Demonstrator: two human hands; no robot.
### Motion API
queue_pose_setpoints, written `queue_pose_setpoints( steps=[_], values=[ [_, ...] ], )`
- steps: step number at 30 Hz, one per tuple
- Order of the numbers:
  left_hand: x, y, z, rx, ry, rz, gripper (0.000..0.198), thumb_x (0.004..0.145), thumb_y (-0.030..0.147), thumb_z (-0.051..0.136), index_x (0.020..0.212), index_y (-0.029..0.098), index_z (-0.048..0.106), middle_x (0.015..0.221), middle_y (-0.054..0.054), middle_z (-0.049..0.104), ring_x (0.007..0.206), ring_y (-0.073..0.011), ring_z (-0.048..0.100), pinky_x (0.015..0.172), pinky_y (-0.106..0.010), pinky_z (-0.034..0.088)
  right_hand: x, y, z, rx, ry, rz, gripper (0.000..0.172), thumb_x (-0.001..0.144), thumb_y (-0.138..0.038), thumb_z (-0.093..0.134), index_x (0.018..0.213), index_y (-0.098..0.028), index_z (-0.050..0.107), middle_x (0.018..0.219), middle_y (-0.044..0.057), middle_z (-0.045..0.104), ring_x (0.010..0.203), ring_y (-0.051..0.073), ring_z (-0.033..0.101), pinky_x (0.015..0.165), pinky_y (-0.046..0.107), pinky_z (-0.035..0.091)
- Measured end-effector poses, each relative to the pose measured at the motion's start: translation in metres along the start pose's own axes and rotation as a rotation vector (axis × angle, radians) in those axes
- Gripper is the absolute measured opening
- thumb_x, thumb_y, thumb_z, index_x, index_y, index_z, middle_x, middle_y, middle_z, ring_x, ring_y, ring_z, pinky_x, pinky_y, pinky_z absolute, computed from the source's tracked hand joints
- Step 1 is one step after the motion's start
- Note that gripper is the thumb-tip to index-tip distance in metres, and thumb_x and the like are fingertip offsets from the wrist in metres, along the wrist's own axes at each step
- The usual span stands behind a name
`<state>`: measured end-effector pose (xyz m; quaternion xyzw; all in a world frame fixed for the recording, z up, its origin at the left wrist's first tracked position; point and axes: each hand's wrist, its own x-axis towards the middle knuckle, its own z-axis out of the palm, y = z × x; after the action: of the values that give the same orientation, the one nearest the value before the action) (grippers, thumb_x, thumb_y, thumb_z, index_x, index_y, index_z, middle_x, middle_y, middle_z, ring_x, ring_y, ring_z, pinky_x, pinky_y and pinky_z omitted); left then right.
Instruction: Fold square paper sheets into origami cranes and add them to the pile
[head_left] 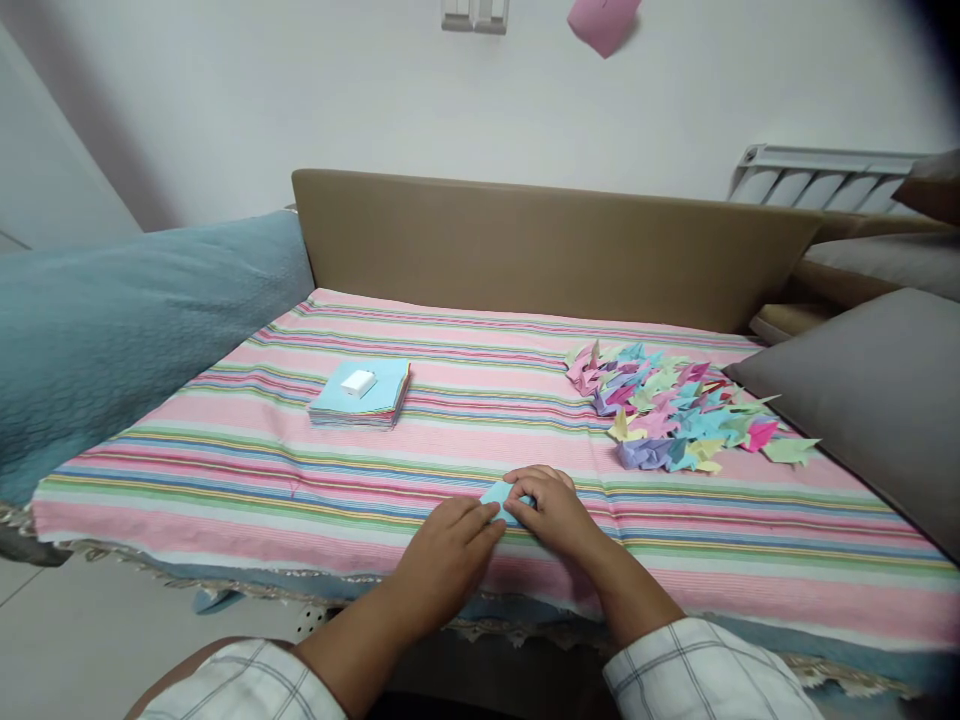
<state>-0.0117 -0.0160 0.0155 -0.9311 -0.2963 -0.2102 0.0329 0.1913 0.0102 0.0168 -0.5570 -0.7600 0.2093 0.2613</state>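
Observation:
A small light-blue folded paper (498,494) lies on the striped cloth (315,470) near its front edge. My left hand (448,552) rests on the cloth, its fingertips pressing the paper's left side. Curled over the paper's right side, my right hand (553,510) pinches it with closed fingers. Most of the paper is hidden under both hands.
A stack of coloured paper squares (363,397) with a small white block (358,382) on top lies at the middle left. A heap of several folded paper cranes (675,410) lies at the right. A grey cushion (870,400) borders the right side, a teal blanket (112,330) the left.

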Motion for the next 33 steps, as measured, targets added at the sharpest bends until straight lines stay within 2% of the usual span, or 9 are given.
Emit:
queue_pose_setpoints(
  steps=[3,6,11,19,28,33],
  values=[
    [0.002,0.007,0.007,0.041,-0.07,-0.007,0.038,0.082,0.02,0.054,0.12,0.019,0.051,0.122,-0.008,0.056,0.106,-0.0233,0.05,0.093,-0.041,0.041,-0.001,0.005,-0.005,0.014,-0.011,-0.037,0.013,0.081,-0.033,0.057,0.077,-0.025,0.066,0.112,0.003,0.064,0.107,0.021,0.052,0.095,0.043,0.032],
    [0.001,0.006,0.007,0.048,-0.088,-0.014,0.041,0.082,0.023,0.056,0.122,0.02,0.049,0.123,-0.009,0.055,0.107,-0.0237,0.05,0.093,-0.042,0.041,-0.002,0.012,-0.01,0.023,-0.004,-0.067,0.015,0.082,-0.032,0.055,0.082,-0.023,0.067,0.115,0.007,0.061,0.11,0.022,0.05,0.095,0.041,0.036],
    [0.001,0.004,0.003,0.045,-0.104,-0.024,0.048,0.081,0.026,0.057,0.127,0.022,0.045,0.125,-0.009,0.053,0.111,-0.0253,0.047,0.097,-0.045,0.034,-0.003,0.016,-0.016,0.006,-0.006,-0.059,0.015,0.082,-0.03,0.056,0.074,-0.021,0.066,0.117,0.008,0.059,0.112,0.023,0.048,0.096,0.04,0.037],
    [0.005,0.012,0.007,0.065,-0.115,-0.077,0.051,0.078,0.024,0.057,0.128,0.026,0.045,0.122,-0.007,0.05,0.108,-0.027,0.044,0.098,-0.049,0.031,-0.005,0.022,-0.026,0.007,-0.027,0.01,0.016,0.082,-0.03,0.054,0.078,-0.021,0.066,0.122,0.009,0.054,0.118,0.024,0.044,0.1,0.043,0.034],
    [0.006,0.013,0.008,0.073,-0.117,-0.093,0.05,0.077,0.022,0.057,0.126,0.025,0.047,0.123,-0.007,0.05,0.109,-0.0276,0.041,0.099,-0.051,0.029,-0.003,0.024,-0.023,-0.048,-0.013,-0.013,0.01,0.077,-0.024,0.059,0.072,-0.021,0.067,0.12,0.009,0.055,0.115,0.024,0.046,0.097,0.041,0.036],
    [0.007,0.013,0.009,0.092,-0.15,-0.09,0.048,0.08,0.025,0.053,0.128,0.024,0.046,0.138,-0.006,0.042,0.111,-0.0289,0.04,0.099,-0.052,0.028,-0.003,0.024,-0.024,-0.068,0.005,-0.019,0.006,0.075,-0.023,0.062,0.072,-0.021,0.066,0.119,0.009,0.056,0.114,0.024,0.046,0.097,0.04,0.036]
  ],
)
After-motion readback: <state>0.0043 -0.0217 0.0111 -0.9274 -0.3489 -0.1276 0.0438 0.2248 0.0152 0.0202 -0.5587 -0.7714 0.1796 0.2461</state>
